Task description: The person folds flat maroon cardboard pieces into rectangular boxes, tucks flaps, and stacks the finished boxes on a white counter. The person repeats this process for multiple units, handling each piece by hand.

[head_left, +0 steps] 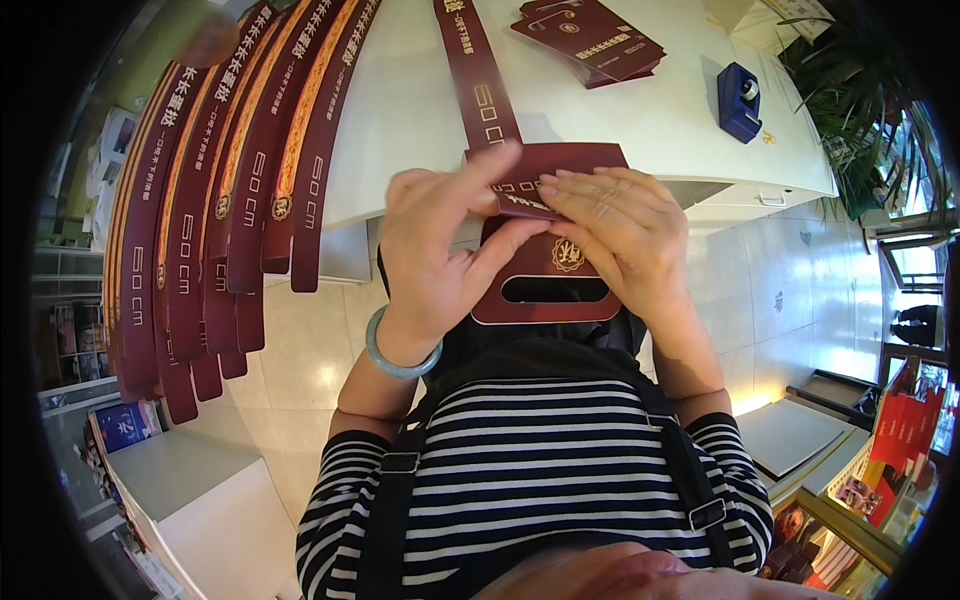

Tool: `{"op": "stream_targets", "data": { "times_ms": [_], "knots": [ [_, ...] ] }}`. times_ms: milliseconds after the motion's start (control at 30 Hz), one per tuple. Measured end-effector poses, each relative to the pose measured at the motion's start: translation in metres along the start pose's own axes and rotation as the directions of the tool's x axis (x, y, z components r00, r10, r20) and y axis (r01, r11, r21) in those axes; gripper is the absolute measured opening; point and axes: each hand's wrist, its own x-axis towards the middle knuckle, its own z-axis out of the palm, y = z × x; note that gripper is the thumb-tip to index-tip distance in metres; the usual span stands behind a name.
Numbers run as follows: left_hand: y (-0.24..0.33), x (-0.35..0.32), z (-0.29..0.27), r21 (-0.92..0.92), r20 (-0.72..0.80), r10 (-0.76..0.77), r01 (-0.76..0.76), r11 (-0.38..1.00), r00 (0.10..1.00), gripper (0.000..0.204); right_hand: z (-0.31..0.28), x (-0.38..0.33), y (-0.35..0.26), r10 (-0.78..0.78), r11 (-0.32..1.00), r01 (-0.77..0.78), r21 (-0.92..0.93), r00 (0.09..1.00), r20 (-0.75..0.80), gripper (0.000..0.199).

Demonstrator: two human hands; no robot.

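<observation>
In front of my body is a maroon cardboard carton with an oval handle cutout and a round gold emblem. Its upper flap is bent across the far side. My right hand grips the carton from the right, its fingers flat over the fold and its thumb underneath by the emblem. At the left edge my left hand has its thumb on the carton below the fold, its index finger stretched along the flap and the other fingers curled. A pale green bangle circles my left wrist.
Long maroon cardboard strips overhang the white table at the left. One more strip lies beyond my hands. Farther back are a stack of maroon cards and a blue tape dispenser. A plant stands at the far right.
</observation>
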Motion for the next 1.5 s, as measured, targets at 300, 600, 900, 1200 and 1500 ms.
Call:
{"op": "stream_targets", "data": {
  "times_ms": [300,600,900,1200,1500],
  "knots": [
    [-0.020,0.007,-0.032,-0.207,-0.015,-0.064,0.059,0.977,0.998,0.018,-0.017,-0.020,0.040,0.213,0.971,-0.208,0.114,0.977,-0.033,0.013],
    [-0.019,0.022,-0.023,-0.105,0.055,0.060,-0.054,0.993,0.997,0.015,-0.023,-0.006,0.031,0.169,0.970,-0.148,0.193,0.981,-0.095,0.044],
    [-0.032,0.006,0.009,-0.886,0.066,-0.299,0.194,0.421,0.952,0.104,0.007,-0.027,0.011,0.643,0.000,-0.263,0.965,0.739,0.201,0.016],
    [-0.029,-0.008,0.016,-0.681,0.119,-0.435,0.392,0.619,0.892,0.040,0.001,-0.072,0.073,0.419,-0.285,-0.233,0.930,0.842,0.340,0.087],
    [-0.031,-0.008,0.014,-0.733,0.220,-0.461,0.458,0.503,0.859,0.029,-0.010,-0.036,0.029,0.659,0.407,-0.504,0.762,0.739,0.136,0.012]
  ]
}}
